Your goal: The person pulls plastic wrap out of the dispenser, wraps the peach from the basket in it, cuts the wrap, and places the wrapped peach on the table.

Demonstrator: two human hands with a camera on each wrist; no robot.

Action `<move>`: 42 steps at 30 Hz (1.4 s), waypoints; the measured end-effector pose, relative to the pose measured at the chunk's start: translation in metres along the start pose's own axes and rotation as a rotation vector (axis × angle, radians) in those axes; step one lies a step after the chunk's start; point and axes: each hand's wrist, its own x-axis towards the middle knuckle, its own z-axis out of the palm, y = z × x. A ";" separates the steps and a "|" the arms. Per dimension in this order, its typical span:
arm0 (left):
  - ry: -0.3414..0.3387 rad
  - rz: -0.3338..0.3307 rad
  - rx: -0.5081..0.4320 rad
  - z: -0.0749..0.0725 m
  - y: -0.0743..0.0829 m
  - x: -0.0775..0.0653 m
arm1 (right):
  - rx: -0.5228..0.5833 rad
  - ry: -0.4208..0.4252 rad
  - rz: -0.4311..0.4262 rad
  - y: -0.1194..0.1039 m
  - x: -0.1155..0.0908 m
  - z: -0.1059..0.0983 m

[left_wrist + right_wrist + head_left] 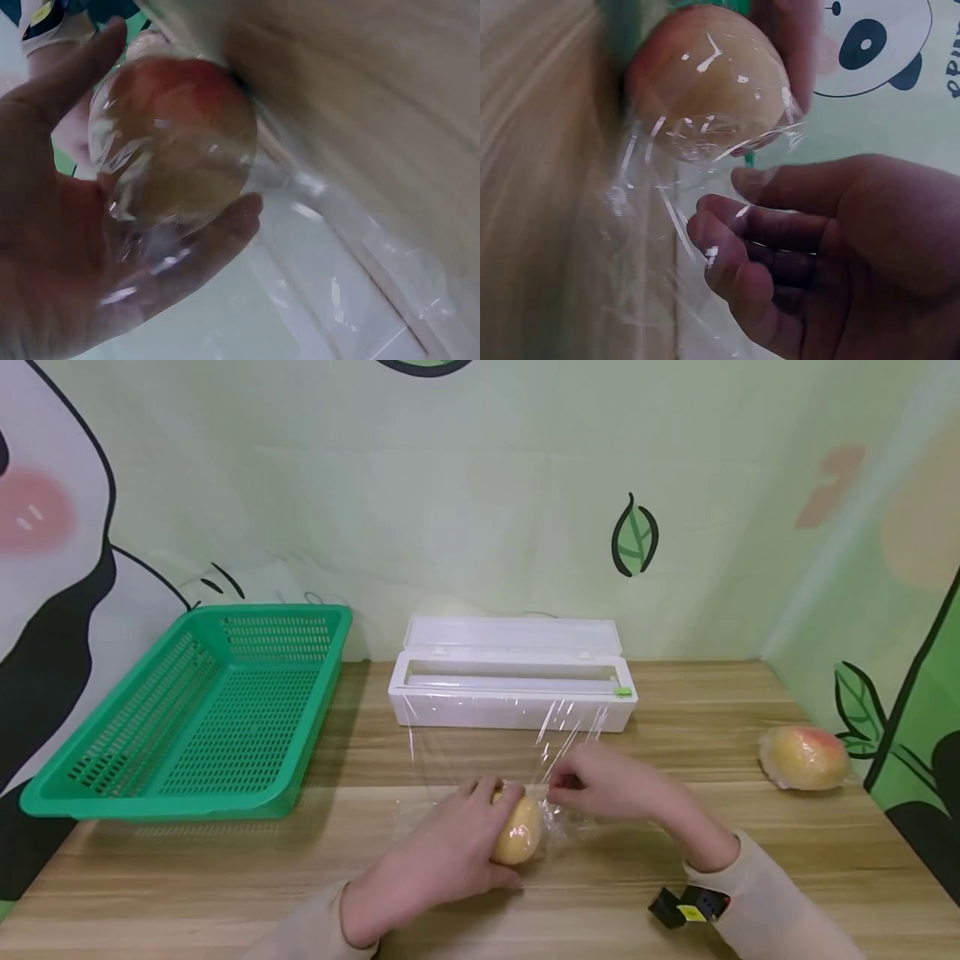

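Note:
A rounded yellow fruit with a red blush (519,833), peach-like and covered in clear film, lies low over the table in the middle of the head view. My left hand (457,839) holds it from the left, thumb on the near side and fingers over the far side. Clear plastic wrap (697,150) stretches from the white dispenser box (517,712) toward the fruit and bunches at its right side. There my right hand (600,781) has its fingers curled at the wrap, with film crossing the fingertips (712,217); thumb and forefinger tips stand slightly apart.
The dispenser's lid (513,633) stands raised at the back, and a small green slider (623,692) sits at its right end. A green basket (288,777) stands on the left. Another wrapped fruit (806,758) rests at the far right, near the printed backdrop (487,527).

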 end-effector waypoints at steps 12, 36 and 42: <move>-0.015 -0.006 0.017 -0.004 -0.002 0.001 | 0.348 -0.059 -0.048 0.013 -0.008 0.011; -0.061 -0.048 -0.124 -0.012 -0.011 0.013 | 0.359 -0.039 0.154 0.032 -0.026 -0.015; -0.031 -0.049 -0.056 -0.013 -0.015 0.016 | 0.160 -0.023 0.108 0.034 -0.026 -0.012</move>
